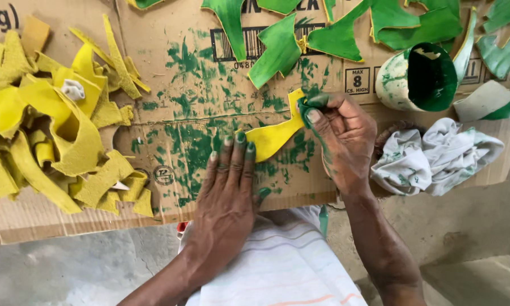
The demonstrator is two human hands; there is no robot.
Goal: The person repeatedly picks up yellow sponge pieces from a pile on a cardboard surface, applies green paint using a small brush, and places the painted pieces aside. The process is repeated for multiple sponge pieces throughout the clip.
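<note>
At mid-frame my flat, open left hand (pixel 229 187) pins a yellow leather piece (pixel 274 133) while my right hand (pixel 342 136) pinches a green-soaked pad (pixel 311 103) on its upper end.

1. One flattened cardboard sheet (pixel 170 102), green-stained.
2. One yellow cut piece (pixel 274 136) lying apart from the rest, under two hands.
3. One heap of yellow pieces (pixel 51 119); number too tangled to tell.
4. About ten green-painted pieces (pixel 280 51) along the far edge.
5. One paint tin (pixel 416 76).
6. One stained rag (pixel 436 156).
</note>
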